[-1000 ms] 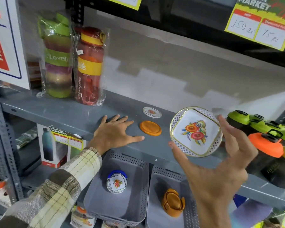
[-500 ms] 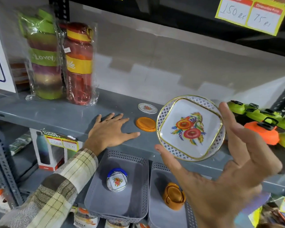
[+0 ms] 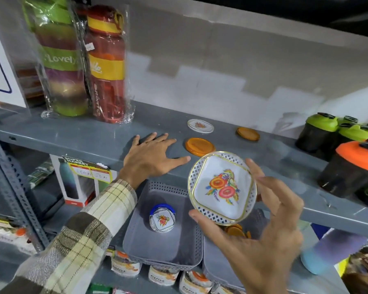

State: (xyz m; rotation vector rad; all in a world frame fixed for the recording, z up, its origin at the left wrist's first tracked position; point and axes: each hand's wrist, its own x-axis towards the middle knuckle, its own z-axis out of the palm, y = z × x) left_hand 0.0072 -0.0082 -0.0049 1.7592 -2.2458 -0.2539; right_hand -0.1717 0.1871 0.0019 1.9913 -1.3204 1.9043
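My right hand (image 3: 261, 236) holds a round white plate (image 3: 222, 187) with a flower print and a lattice rim, pinched between thumb and fingers, tilted toward me above the two grey baskets. My left hand (image 3: 151, 158) rests flat, fingers spread, on the grey shelf (image 3: 72, 134). On the shelf lie a small white flowered coaster (image 3: 200, 125) and two orange coasters, the nearer one (image 3: 199, 146) and the farther one (image 3: 248, 134). The left basket (image 3: 164, 225) holds a stack of flowered plates in a blue holder (image 3: 162, 219). The right basket (image 3: 257, 219) holds orange coasters (image 3: 235, 231), mostly hidden.
Two wrapped tall bottles, green (image 3: 57, 58) and red (image 3: 106, 66), stand at the shelf's left. Green-lidded (image 3: 319, 128) and orange-lidded (image 3: 355, 166) shakers crowd the right. Boxed bottles (image 3: 77, 181) and cans (image 3: 164, 272) sit on lower shelves.
My right hand has brought the plate down and toward me, now over the baskets. A second orange coaster on the shelf has come into sight. My left hand stays flat on the shelf.
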